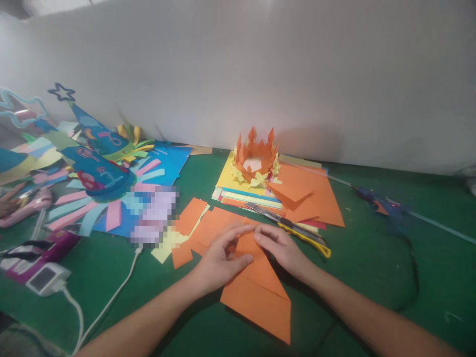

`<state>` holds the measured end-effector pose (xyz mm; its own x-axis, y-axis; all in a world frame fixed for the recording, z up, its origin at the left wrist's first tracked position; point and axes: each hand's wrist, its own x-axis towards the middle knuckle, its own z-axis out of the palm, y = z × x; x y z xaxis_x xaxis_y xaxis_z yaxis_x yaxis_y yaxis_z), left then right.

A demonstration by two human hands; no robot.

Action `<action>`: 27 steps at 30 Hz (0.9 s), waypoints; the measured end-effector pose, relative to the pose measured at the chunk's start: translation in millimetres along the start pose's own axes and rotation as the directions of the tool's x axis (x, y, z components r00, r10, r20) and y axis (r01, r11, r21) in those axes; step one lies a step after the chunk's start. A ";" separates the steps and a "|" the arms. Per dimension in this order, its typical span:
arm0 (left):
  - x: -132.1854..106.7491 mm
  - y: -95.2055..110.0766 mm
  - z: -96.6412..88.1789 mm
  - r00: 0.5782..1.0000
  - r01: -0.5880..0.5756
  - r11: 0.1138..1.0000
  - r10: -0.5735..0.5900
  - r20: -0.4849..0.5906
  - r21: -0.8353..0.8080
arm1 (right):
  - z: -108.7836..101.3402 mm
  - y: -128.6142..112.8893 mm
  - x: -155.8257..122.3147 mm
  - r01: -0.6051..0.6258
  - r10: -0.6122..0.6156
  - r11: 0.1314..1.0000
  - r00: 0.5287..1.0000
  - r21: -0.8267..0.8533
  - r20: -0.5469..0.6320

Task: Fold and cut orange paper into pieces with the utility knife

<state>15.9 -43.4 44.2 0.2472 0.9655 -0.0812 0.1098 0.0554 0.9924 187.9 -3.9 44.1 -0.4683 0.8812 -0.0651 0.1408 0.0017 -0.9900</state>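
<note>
A sheet of orange paper (pixel 256 307), partly folded over into a slanted point, lies in front of me on the green table. My left hand (pixel 221 255) curves around its upper left side, thumb flat on the paper and fingertips at the top corner. At that same corner my right hand (pixel 278 245) has its fingers closed on the folded edge. The fingertips of both hands nearly meet there. Beyond them lie more orange paper pieces (pixel 193 215) and a yellow utility knife (pixel 314 243). Some of the paper's top is hidden by my fingers.
An orange paper crown (pixel 256 153) stands on stacked coloured sheets (pixel 226 176). Blue cone hats (pixel 100 171) with paper strips fill the left, beside a blurred-out phone and a white cable (pixel 128 277). A glue gun (pixel 383 201) is at right. Another person's hand (pixel 9 203) shows far left.
</note>
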 end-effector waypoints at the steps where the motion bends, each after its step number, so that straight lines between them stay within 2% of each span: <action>1: -0.3 -0.2 0.2 1.000 -0.006 1.000 0.006 0.011 0.003 | -0.1 0.1 0.0 0.008 -0.008 1.000 1.000 -0.011 0.002; 15: -1.3 -0.3 3.6 1.000 -0.019 0.999 0.020 0.024 -0.044 | 0.0 -1.8 0.0 0.029 -0.028 1.000 1.000 -0.013 0.009; 18: 3.6 -0.7 -7.8 0.999 -0.026 0.999 0.024 -0.038 -0.041 | 0.4 -4.7 -0.2 0.022 -0.021 1.000 0.999 -0.017 0.029; 21: 9.5 0.1 -25.0 0.981 -0.034 0.995 0.015 -0.192 -0.095 | 0.6 -4.4 -1.1 0.008 -0.006 1.000 0.998 -0.026 0.058; 23: 12.1 -0.2 -33.3 0.971 -0.012 0.987 -0.027 -0.239 -0.160 | 0.1 -2.3 -1.6 0.005 -0.004 1.000 0.998 -0.023 0.056; 27: 14.5 -2.9 -33.9 0.960 -0.015 0.971 -0.053 -0.277 -0.239 | -1.3 2.5 -1.8 -0.006 0.007 1.000 1.000 0.028 -0.007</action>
<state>-13.4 -20.9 43.3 -0.0349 0.9938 -0.1053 -0.1269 0.1001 0.9869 190.3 -4.9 41.8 -0.4609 0.8846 -0.0707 0.1190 -0.0173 -0.9927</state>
